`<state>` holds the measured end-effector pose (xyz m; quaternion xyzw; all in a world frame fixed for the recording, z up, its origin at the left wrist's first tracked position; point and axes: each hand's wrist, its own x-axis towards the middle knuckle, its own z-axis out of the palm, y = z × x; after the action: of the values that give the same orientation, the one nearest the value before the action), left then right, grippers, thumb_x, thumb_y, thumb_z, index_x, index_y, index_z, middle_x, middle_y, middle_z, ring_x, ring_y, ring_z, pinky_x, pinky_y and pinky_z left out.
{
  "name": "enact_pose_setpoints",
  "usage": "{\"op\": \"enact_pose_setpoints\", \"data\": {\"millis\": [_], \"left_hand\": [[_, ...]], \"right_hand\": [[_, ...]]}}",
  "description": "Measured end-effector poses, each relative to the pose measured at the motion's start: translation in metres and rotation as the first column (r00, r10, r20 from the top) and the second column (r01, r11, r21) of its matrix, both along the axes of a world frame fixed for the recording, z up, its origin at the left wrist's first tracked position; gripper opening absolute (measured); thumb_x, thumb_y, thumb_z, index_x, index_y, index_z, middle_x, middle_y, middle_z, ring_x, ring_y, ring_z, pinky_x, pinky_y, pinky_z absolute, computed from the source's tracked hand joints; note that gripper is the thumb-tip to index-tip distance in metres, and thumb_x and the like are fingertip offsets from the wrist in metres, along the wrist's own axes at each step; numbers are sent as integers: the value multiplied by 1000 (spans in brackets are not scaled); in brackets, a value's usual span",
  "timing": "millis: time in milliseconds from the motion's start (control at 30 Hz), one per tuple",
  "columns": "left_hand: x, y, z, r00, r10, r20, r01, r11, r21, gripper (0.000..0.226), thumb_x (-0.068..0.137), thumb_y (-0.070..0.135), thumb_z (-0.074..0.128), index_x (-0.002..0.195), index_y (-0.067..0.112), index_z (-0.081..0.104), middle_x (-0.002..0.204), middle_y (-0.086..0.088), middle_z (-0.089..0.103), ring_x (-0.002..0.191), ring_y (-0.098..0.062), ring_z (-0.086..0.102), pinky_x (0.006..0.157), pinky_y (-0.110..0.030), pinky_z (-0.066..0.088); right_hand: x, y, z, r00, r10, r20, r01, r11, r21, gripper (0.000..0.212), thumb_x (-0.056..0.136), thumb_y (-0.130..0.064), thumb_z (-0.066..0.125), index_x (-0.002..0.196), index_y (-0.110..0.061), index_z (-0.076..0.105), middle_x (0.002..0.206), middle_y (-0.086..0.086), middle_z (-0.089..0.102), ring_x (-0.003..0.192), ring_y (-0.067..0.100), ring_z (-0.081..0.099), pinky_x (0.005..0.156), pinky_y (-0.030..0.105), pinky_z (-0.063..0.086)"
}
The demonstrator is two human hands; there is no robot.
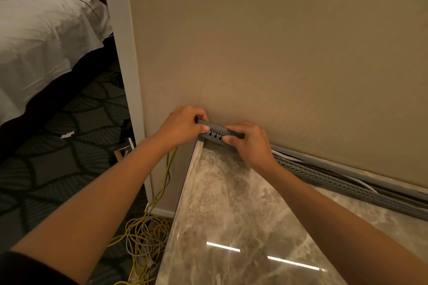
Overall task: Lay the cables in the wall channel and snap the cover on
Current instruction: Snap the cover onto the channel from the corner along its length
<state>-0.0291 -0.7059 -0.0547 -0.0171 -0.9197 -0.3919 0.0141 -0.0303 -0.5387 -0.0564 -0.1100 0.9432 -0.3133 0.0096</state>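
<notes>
From my head view, my left hand (183,126) and right hand (249,140) each pinch an end of the short grey cover (220,129), fingers closed on it, against the wall at the table (231,203) corner. Its long axis follows the channel (347,186), which runs on rightward, open, cables (287,157) inside. My right hand is nearer that stretch.

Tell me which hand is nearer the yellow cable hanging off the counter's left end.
Left. The left hand grips the gray cover almost directly above the yellow cable, which drops just below its wrist. The right hand holds the cover's other end, farther along the counter.
</notes>
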Motion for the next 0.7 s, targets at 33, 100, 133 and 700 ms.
{"op": "enact_pose_setpoints", "data": {"millis": [33, 100, 133, 700], "left_hand": [[-1, 1, 1, 1000, 8, 1, -8, 1000, -30, 13, 83, 16, 64, 93, 12, 68, 86, -2, 58, 82, -18, 52, 71, -27, 37], [-1, 4, -1, 1000, -1, -24, -2, 992, -127, 12, 86, 19, 60, 94, 11, 64, 87, -3, 57, 86, -21, 54, 71, -29, 38], [0, 6, -3, 998, -17, -56, 6, 983, -182, 12, 88, 19, 57, 94, 9, 62, 89, -5, 58, 90, -23, 54, 72, -30, 39], [-2, 21, 0, 989, 68, -134, -70, 998, -8, 8, 72, -1, 71, 78, 1, 66, 81, -1, 54, 79, -16, 51, 75, -30, 43]], "right_hand": [[-1, 0, 0, 1000, -8, 14, 9, 1000, -29, 32, 82, -17, 67, 114, -13, 68, 92, 1, 59, 90, 17, 56, 77, 24, 40], [-2, -1, -2, 1000, -20, 12, 20, 998, -61, 30, 82, -16, 67, 112, -11, 69, 89, -1, 57, 86, 12, 52, 75, 22, 37], [-2, -1, -2, 1000, -20, 5, 20, 998, -66, 30, 82, -15, 67, 112, -11, 69, 89, 1, 58, 85, 11, 51, 74, 22, 36], [-3, -7, -3, 996, -84, 15, 85, 992, -96, 27, 84, -13, 65, 111, -11, 69, 103, 11, 65, 99, 25, 59, 82, 32, 44]]}}
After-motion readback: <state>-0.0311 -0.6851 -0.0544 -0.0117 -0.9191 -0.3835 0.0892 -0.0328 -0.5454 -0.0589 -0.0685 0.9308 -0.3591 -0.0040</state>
